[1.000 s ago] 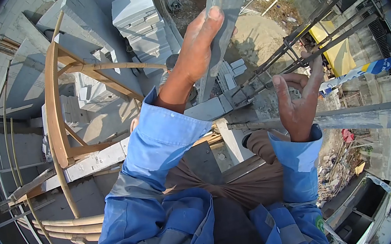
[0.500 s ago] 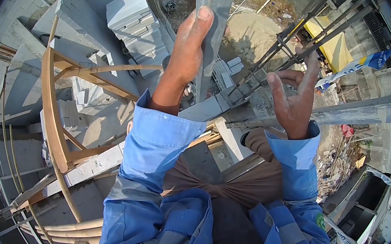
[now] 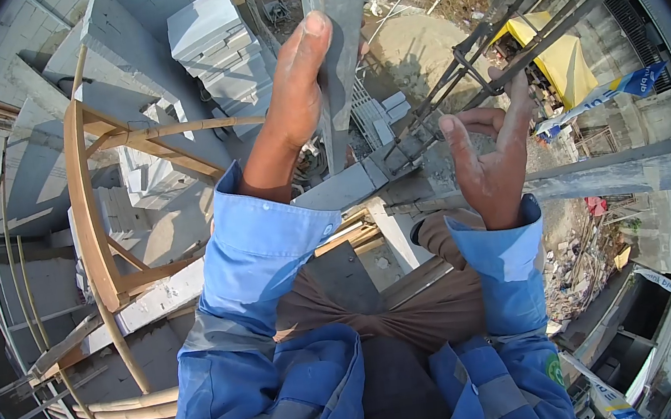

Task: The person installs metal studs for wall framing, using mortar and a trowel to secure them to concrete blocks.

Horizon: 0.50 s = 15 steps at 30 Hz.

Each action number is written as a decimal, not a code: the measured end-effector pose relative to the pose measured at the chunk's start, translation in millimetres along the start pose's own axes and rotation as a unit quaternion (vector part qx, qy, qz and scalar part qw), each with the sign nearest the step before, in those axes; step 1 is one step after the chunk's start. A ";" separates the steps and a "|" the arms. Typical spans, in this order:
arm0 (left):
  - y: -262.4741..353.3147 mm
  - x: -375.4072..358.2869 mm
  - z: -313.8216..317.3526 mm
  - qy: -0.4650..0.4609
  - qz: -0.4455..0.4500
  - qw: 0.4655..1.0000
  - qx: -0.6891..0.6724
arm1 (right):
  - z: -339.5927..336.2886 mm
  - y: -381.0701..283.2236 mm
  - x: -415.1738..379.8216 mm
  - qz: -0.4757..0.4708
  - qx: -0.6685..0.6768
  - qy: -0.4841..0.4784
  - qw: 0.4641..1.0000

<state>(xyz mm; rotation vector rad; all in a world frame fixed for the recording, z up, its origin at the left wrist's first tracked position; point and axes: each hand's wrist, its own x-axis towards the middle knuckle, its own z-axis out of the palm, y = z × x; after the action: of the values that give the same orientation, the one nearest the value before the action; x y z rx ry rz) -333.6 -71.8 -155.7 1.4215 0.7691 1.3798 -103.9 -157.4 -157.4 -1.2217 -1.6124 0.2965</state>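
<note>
A long grey board [image 3: 339,33] stands on end at the top centre, narrowing towards its lower tip. My left hand [image 3: 296,93] holds its left edge, thumb up along the side, with fingertips just showing past the right edge. My right hand [image 3: 495,158] is raised beside a cage of dark rebar [image 3: 465,68]. Its thumb stands apart, two fingers are curled, and another finger reaches up to the bars; nothing shows in the palm. Below the rebar, a row of grey blocks [image 3: 349,184] runs past the lower end of the board.
Wooden frame [image 3: 88,206] and bamboo poles [image 3: 133,402] at left. Stacked pale blocks [image 3: 219,44] lie beyond. A grey beam [image 3: 616,175] extends rightward. Far below are a yellow canopy [image 3: 569,68], a sand heap [image 3: 424,44] and rubble [image 3: 575,281].
The grey board and my left hand have shifted left in the view, with the board more upright. My right hand also sits slightly further left and higher. The surroundings have shifted a little too.
</note>
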 end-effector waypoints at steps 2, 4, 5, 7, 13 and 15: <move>1.4 -0.6 -1.4 -0.004 -0.001 1.000 0.012 | 0.4 2.6 -1.2 -0.006 -0.010 0.004 1.000; -0.2 -0.5 -2.2 -0.004 -0.004 1.000 0.011 | -0.2 3.5 -1.1 -0.008 -0.015 0.003 1.000; -0.3 -0.3 -2.8 -0.002 -0.008 1.000 0.009 | -0.3 3.6 -1.2 -0.012 -0.019 0.001 1.000; -0.3 -0.5 -3.7 -0.006 -0.008 1.000 0.011 | 0.1 2.2 -0.8 -0.010 -0.014 0.004 1.000; 2.0 -2.2 -3.3 -0.007 -0.013 1.000 0.011 | 0.3 3.4 -2.1 -0.002 -0.015 0.008 1.000; 1.9 -2.2 -3.3 -0.005 -0.015 1.000 0.005 | 0.3 3.4 -1.5 -0.004 -0.018 0.007 1.000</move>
<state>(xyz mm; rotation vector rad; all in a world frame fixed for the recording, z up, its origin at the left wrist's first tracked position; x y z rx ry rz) -337.5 -73.7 -155.1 1.4175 0.7893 1.3463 -102.3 -157.0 -160.9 -1.2411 -1.6161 0.2532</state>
